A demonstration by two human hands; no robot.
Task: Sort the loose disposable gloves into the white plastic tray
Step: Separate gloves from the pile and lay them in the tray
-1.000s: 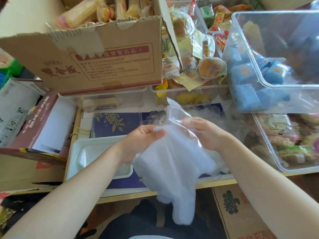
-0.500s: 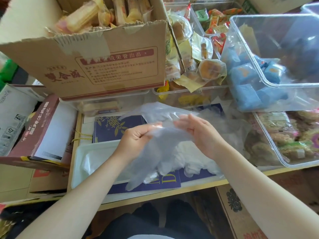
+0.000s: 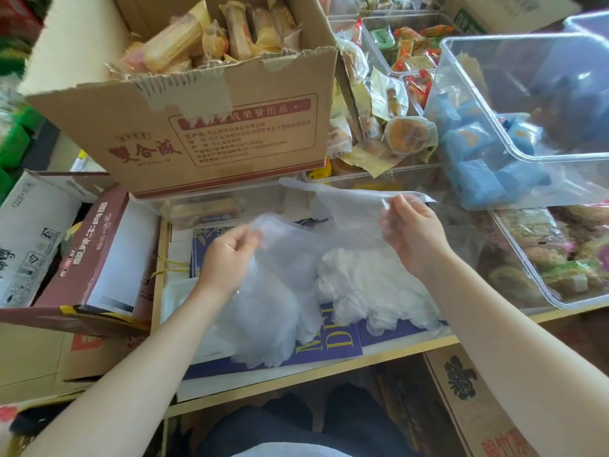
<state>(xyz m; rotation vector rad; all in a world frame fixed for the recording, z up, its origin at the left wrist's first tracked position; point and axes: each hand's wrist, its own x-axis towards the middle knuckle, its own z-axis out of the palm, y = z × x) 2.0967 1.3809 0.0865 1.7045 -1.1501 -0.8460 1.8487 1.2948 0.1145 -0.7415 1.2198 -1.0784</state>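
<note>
Both hands are raised over the cluttered wooden-edged desk (image 3: 329, 364), each holding a thin, translucent disposable plastic glove sheet. The left hand (image 3: 227, 255) has its fingers (image 3: 245, 237) curled and pinching the upper corner of a cloudy translucent glove (image 3: 273, 311) that hangs down and drapes over the front of the desk, covering most of the white plastic tray (image 3: 176, 298), of which only the left rim shows beside the left wrist. The right hand (image 3: 412, 232) pinches with thumb and fingertips the top edge of a second clear, filmy sheet (image 3: 349, 209) stretched out between the two hands; whether this is a separate glove or a bag I cannot tell. Below the right wrist, a crumpled white pile of loose disposable gloves (image 3: 369, 285) lies on a dark blue printed book cover with gold lettering (image 3: 329, 344), just right of the tray. Behind the hands stands an open brown cardboard box of wrapped snack cakes (image 3: 211, 127), resting on clear bins. To the right sit a clear plastic bin holding blue packets (image 3: 494, 153) and, nearer, another clear bin of wrapped snacks (image 3: 560, 258). On the left lies a maroon and white carton (image 3: 108, 252).
</note>
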